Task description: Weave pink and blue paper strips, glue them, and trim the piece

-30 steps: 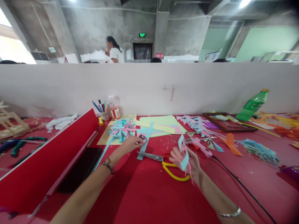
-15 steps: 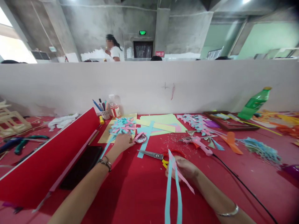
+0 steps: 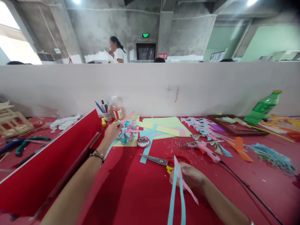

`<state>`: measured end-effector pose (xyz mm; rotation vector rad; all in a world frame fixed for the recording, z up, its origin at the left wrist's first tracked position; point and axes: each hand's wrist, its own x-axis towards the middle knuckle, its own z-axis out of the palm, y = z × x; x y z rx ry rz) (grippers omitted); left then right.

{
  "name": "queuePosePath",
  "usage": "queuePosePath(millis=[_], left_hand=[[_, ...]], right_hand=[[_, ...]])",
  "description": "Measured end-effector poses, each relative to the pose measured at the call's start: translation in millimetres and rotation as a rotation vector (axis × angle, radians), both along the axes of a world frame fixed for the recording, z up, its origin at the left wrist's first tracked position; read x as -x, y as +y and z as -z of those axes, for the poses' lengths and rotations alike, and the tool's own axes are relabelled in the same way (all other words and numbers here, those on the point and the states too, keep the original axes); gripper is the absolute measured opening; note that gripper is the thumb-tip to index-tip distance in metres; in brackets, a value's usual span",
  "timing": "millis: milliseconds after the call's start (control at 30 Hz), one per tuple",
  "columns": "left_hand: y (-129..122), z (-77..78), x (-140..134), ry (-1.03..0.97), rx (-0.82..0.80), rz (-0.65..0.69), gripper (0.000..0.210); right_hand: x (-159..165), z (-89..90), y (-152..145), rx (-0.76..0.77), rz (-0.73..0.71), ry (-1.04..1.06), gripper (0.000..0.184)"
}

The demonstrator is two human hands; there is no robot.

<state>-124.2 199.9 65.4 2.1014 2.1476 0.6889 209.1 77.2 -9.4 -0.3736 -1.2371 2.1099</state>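
My left hand (image 3: 112,133) is closed at the left side of a heap of blue and pink paper strips (image 3: 127,132). A pink paper strip (image 3: 128,117) sticks out from its fingertips, up and to the right. My right hand (image 3: 188,175) is wrapped round the handles of a pair of scissors (image 3: 154,160), whose blades point left. The same hand also has a folded blue paper strip (image 3: 172,200) with a pink piece, hanging towards me. A round lidded tin (image 3: 142,142) lies between the hands, beside a flat blue strip (image 3: 147,150).
Pale green paper sheets (image 3: 164,120) lie at the back. On the right are a pink glue gun (image 3: 203,147) with a black cord, a tray (image 3: 234,129) and a green bottle (image 3: 263,107). A red board (image 3: 53,165) stands on the left. A pen cup (image 3: 107,117) is behind.
My left hand has moved left and back from beside the round tin to the paper heap, taking the pink strip along. My right hand keeps its hold; the view has shifted slightly.
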Motion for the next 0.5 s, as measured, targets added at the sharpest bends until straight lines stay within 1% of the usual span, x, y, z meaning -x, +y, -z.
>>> queuePosePath(millis=[100, 167, 233, 300, 400, 500], left_hand=[[13.2, -0.2, 24.1, -0.021, 0.007, -0.163, 0.041], [17.3, 5.0, 37.6, -0.011, 0.040, -0.250, 0.039], [18.5, 13.4, 47.9, 0.010, 0.081, -0.299, 0.036], [18.4, 22.9, 54.5, 0.027, 0.112, -0.297, 0.035], [18.0, 34.1, 59.2, 0.038, 0.143, -0.258, 0.038], [16.7, 35.6, 60.7, 0.038, 0.147, -0.249, 0.042]], right_hand=[[-2.1, 1.5, 0.3, 0.009, -0.009, -0.030, 0.039], [-4.7, 3.9, 1.1, 0.006, -0.012, -0.062, 0.040], [-6.9, 6.9, 1.6, 0.009, -0.005, -0.078, 0.040], [-8.1, 9.9, 1.9, 0.015, 0.006, -0.081, 0.040], [-8.0, 12.3, 2.2, 0.011, -0.001, -0.077, 0.041], [-6.8, 10.3, 2.4, -0.005, -0.011, -0.078, 0.042]])
